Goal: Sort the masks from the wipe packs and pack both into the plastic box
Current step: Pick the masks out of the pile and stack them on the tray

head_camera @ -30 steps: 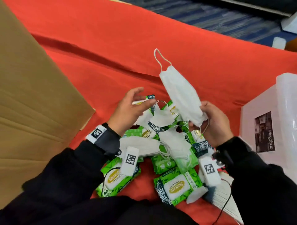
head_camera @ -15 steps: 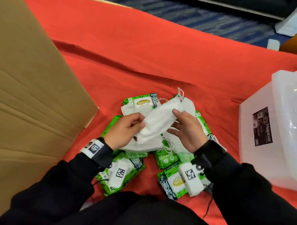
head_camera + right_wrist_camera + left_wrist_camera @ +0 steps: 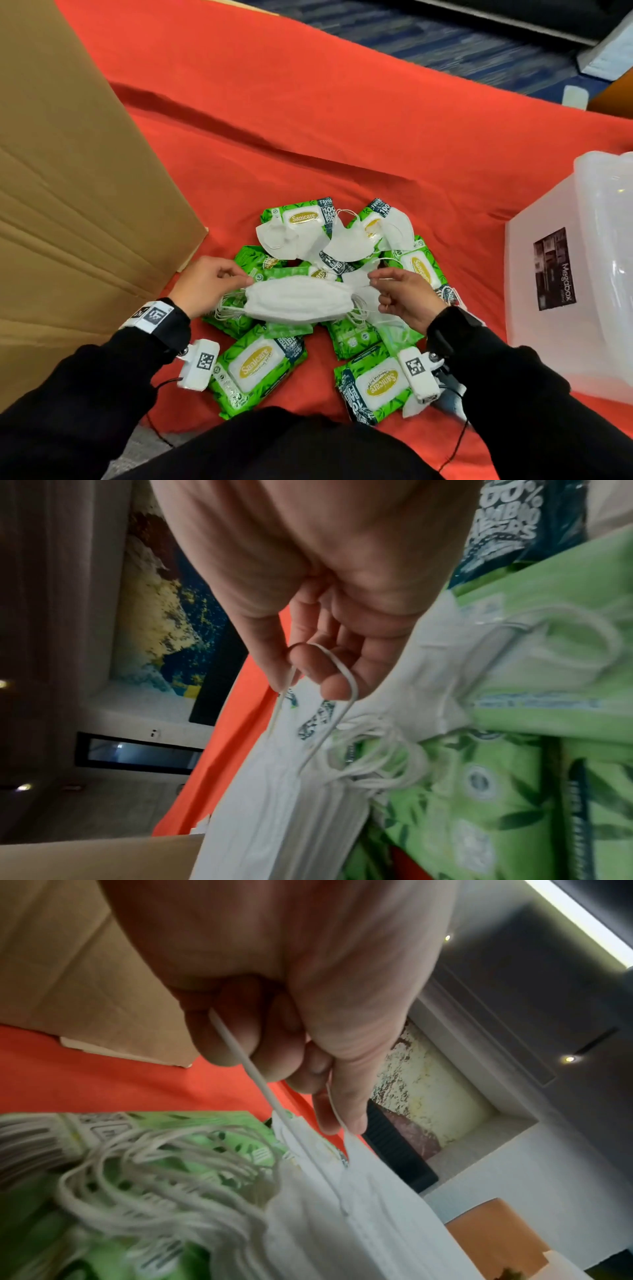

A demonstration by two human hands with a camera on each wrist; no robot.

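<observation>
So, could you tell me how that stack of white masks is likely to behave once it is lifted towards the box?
The stack of white masks looks soft, so it would probably sag if held by one end. Its ear loops hang loose in bunches and may snag. The left hand and right hand pinch only loops, so layers could slip apart.

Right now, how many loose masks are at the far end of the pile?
3: left mask, middle mask, right mask, all lying on packs. More may hide under the held stack.

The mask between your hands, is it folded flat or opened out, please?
Folded flat: the mask hangs as a flat white strip, an ear loop pinched at each end.
</observation>
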